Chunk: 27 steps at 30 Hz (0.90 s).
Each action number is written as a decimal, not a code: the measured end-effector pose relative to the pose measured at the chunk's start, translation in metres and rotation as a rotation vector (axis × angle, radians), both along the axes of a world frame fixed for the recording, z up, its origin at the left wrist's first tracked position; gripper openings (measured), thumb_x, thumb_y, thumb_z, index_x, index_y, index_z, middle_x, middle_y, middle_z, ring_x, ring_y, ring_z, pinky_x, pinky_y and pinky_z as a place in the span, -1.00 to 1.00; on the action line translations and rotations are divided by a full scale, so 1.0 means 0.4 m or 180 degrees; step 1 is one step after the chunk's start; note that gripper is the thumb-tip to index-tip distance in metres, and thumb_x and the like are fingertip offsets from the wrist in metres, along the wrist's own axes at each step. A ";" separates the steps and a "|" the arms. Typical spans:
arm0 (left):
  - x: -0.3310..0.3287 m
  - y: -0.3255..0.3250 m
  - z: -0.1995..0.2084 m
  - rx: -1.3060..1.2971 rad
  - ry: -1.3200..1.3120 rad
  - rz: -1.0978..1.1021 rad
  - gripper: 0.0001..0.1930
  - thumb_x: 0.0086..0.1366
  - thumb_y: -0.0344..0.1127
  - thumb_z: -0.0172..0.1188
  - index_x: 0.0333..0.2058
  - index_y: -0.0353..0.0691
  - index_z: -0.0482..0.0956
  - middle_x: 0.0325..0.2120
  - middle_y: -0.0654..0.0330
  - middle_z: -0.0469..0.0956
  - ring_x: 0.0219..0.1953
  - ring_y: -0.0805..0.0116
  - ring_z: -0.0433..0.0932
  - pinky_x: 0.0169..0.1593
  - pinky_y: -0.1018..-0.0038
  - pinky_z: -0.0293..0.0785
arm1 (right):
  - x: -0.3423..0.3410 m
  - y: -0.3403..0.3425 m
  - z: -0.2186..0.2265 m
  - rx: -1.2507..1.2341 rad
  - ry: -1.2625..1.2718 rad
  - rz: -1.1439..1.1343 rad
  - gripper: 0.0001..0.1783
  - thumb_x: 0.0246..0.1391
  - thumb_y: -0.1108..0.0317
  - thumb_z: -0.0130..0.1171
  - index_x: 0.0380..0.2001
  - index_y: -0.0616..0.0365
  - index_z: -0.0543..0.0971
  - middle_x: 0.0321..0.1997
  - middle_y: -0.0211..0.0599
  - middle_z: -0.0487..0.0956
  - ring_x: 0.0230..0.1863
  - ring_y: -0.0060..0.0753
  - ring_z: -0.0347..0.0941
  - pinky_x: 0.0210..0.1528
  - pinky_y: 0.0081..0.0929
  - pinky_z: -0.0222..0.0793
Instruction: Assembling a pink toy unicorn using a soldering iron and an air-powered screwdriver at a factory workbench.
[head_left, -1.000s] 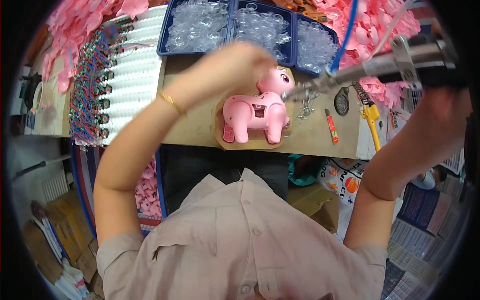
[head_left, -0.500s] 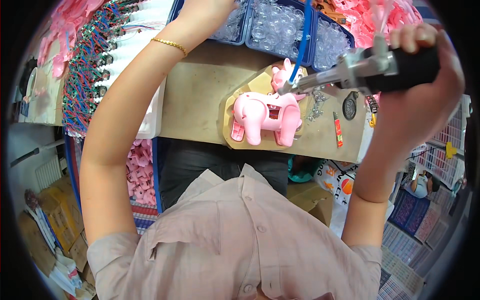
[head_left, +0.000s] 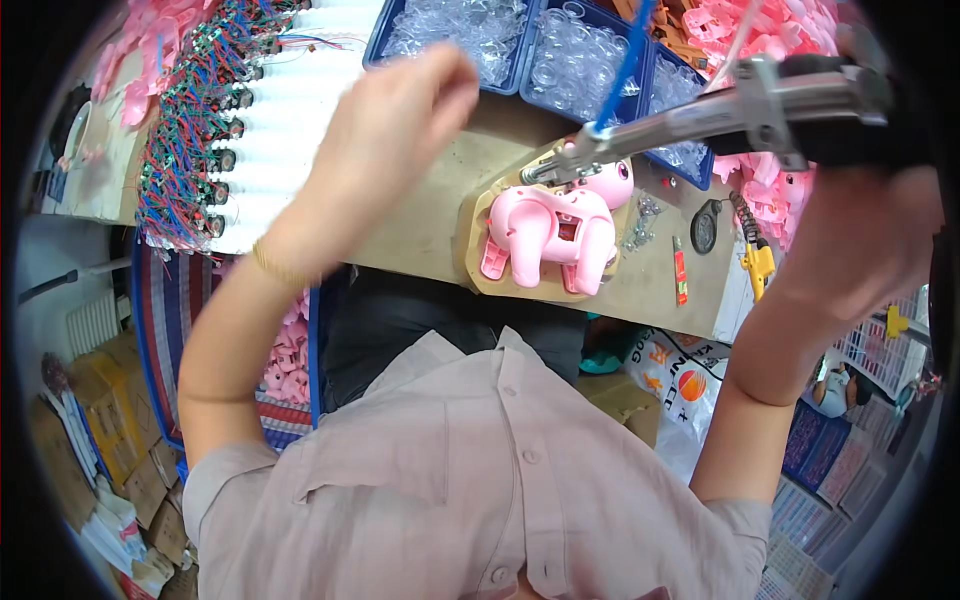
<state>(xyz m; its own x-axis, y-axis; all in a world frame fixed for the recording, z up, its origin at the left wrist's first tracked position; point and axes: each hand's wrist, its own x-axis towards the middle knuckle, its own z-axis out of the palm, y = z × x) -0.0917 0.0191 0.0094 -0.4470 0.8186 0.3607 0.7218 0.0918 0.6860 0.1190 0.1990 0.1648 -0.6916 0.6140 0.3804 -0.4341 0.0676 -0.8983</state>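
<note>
The left arm reached up over the desk (head_left: pixel 415 235) with its elbow bent outward, a gold bracelet (head_left: pixel 280 262) at the wrist. The left hand (head_left: pixel 400 115) was raised in front of the blue bins, its fingers partly curled; blur made it impossible to tell whether it held anything. The right arm bent up at the far right, and the right hand (head_left: pixel 872 215), partly in shadow, was closed around the dark handle of one silver-barrelled power tool (head_left: pixel 700 120) with a blue hose. The tool pointed left across the neck of one pink toy animal (head_left: pixel 560 225); whether its tip touched the toy could not be told.

The toy rested on one tan holder (head_left: pixel 475 225) near the desk's front edge, an opening in its side. Behind it stood three blue bins (head_left: pixel 560 108) of clear plastic pieces, too many to count. To its right lay one red cutter (head_left: pixel 680 272), one dark round object (head_left: pixel 704 228), one yellow-handled tool (head_left: pixel 757 264) and a scatter of small metal pieces (head_left: pixel 643 225), uncountable. One white tray (head_left: pixel 290 110) stood left.
</note>
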 end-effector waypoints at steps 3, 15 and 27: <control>0.128 -0.115 -0.002 -0.0333 -0.0460 -0.0232 -0.91 0.17 -0.41 0.18 -0.35 -0.25 0.49 -0.43 0.01 0.55 -0.34 0.02 0.55 -0.24 0.27 0.49 | -0.091 -0.089 -0.035 0.0055 -0.0016 0.0010 -0.76 0.15 0.24 -0.08 -0.37 0.22 0.33 -0.39 -0.29 0.31 -0.36 -0.40 0.24 -0.23 -0.42 0.25; 0.305 -0.193 -0.095 0.0609 0.0835 -0.0847 -0.89 -0.04 -0.40 0.15 -0.56 -0.19 0.36 0.04 -0.01 0.46 -0.36 0.39 0.48 -0.33 0.51 0.43 | -0.161 -0.173 -0.075 0.0159 -0.0063 -0.0042 -0.75 0.15 0.22 -0.07 -0.37 0.23 0.33 -0.37 -0.29 0.31 -0.36 -0.40 0.23 -0.22 -0.42 0.24; 0.318 -0.208 -0.089 0.0306 0.0913 -0.0855 -0.85 -0.05 -0.42 0.13 -0.60 -0.16 0.29 0.09 -0.11 0.42 -0.56 0.49 0.38 -0.41 0.56 0.37 | 0.149 0.143 0.070 0.0406 -0.0040 -0.0122 -0.73 0.16 0.21 -0.07 -0.37 0.24 0.32 -0.36 -0.28 0.31 -0.36 -0.40 0.21 -0.21 -0.43 0.22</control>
<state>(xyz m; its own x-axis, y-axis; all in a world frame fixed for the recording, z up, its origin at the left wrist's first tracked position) 0.0356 -0.0640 -0.0264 -0.0919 0.8491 0.5201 0.8747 -0.1808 0.4497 0.1785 0.2561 0.1928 -0.6739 0.5872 0.4484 -0.4177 0.1978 -0.8868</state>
